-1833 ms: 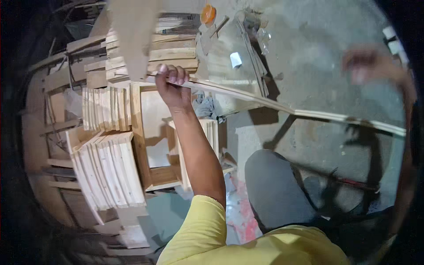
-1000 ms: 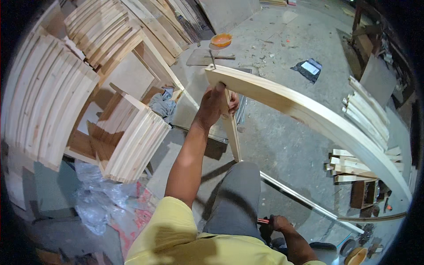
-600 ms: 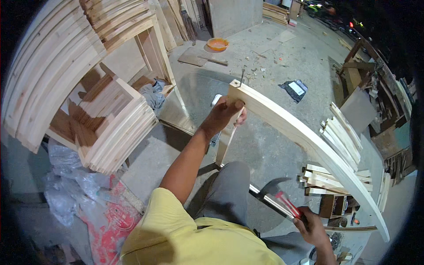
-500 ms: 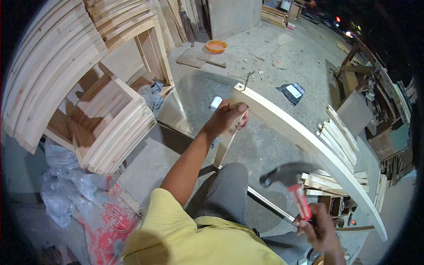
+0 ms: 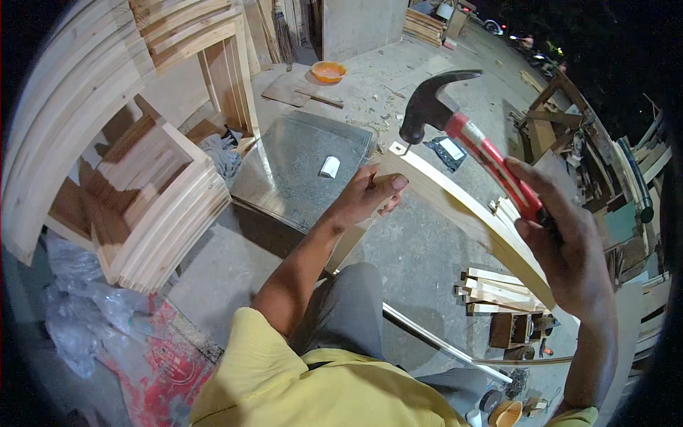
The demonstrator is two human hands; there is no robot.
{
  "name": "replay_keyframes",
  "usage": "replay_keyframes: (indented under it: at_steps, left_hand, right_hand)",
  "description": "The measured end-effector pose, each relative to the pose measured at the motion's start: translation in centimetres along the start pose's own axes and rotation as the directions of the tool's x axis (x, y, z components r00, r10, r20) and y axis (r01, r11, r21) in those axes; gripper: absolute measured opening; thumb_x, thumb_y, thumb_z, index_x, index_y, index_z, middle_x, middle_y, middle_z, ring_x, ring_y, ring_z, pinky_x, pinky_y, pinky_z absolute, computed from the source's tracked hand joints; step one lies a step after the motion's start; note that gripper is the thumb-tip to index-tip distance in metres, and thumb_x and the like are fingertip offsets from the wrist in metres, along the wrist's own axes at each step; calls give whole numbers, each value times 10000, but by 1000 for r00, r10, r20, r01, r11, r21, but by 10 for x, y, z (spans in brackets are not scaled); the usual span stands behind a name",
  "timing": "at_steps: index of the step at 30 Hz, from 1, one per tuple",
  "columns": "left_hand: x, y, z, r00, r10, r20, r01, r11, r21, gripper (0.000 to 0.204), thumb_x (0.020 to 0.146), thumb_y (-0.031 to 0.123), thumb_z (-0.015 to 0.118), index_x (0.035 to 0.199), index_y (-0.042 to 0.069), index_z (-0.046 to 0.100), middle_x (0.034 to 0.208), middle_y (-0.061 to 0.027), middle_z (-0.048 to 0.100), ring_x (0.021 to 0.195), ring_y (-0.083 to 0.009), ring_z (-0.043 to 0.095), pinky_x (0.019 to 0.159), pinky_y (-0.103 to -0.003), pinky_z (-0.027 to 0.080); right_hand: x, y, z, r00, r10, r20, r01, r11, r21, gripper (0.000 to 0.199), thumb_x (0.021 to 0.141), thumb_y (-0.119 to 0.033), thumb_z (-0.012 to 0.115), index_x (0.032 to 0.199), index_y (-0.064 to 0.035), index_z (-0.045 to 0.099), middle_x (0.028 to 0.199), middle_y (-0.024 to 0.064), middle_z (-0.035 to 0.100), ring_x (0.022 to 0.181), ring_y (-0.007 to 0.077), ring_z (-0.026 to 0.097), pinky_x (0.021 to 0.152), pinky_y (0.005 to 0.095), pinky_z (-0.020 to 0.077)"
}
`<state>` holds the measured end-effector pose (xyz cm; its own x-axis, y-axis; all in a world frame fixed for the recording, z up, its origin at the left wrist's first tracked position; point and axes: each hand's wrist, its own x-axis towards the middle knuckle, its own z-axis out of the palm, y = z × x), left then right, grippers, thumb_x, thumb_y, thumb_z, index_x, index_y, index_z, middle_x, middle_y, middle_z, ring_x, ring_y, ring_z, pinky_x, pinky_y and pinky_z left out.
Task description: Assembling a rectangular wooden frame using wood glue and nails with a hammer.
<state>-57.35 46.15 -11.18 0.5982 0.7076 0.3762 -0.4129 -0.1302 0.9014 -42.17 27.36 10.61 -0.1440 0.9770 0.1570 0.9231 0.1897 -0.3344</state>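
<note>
**Hammer raised over a curved wooden strip**

The right hand (image 5: 562, 249) is closed around the red handle of a hammer (image 5: 466, 135), holding it up so that the dark steel head sits high in the view, just above the upper end of a long curved wooden strip (image 5: 462, 213). A small nail (image 5: 404, 148) stands at that end of the strip, directly under the hammer head; whether the 2 touch cannot be told.

The left hand (image 5: 366, 199) grips the strip near its top end, fingers wrapped over the edge and thumb pointing toward the nail. The strip runs from there down and to the right, passing behind the right hand.

Below the hands lies a concrete floor (image 5: 427, 256). A flat grey slab (image 5: 302, 171) lies on it with a small white roll (image 5: 329, 166) on top. To the left stand stacks of pale wooden frames (image 5: 149, 206), with crumpled clear plastic (image 5: 85, 313) beside them. An orange bowl (image 5: 329, 71) sits farther back on the floor. A pile of short wood offcuts (image 5: 491, 292) lies to the right, under the strip.
</note>
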Motion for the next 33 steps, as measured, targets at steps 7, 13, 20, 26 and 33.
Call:
replay_keyframes:
  at_steps: [7,13,20,26,33]
  left_hand:
    - [1,-8,-5,1000,29,9,-29,1000,-8,475,853,515,570,725,61,507,549,-4,465,474,-89,462,441,-251,382]
    - [2,-8,-4,999,11,44,-10,1000,-6,447,864,484,574,758,54,513,548,-6,472,477,-89,463,443,-251,387]
    - [2,-10,-6,1000,3,19,-3,1000,-13,453,866,488,564,759,49,522,546,-10,474,475,-95,461,446,-253,388]
    - [3,-12,-6,999,21,38,-19,999,-39,428,871,462,567,790,44,524,558,-12,477,478,-103,461,450,-257,388]
    - [6,-9,-17,984,-16,177,41,990,-139,300,842,271,645,964,19,538,701,-43,555,608,-115,533,522,-267,438]
  right_hand:
    - [-5,29,-35,864,95,-494,89,938,335,418,870,-38,533,1282,-70,470,1039,97,599,756,173,554,709,292,444]
    - [-5,28,8,994,94,56,-98,992,75,409,882,-53,517,1286,-66,457,1070,103,579,804,169,541,733,299,444]
    - [-6,44,-35,878,141,-457,23,942,336,399,897,-69,499,1292,-61,443,1107,111,556,860,165,526,761,306,444]
    - [-1,30,17,994,66,-86,-61,996,59,391,909,-83,483,1296,-57,430,1138,117,535,907,161,512,784,312,444]
    - [-4,8,-23,852,322,-412,-299,946,123,419,933,-380,487,1224,-79,480,696,7,566,431,40,467,357,167,336]
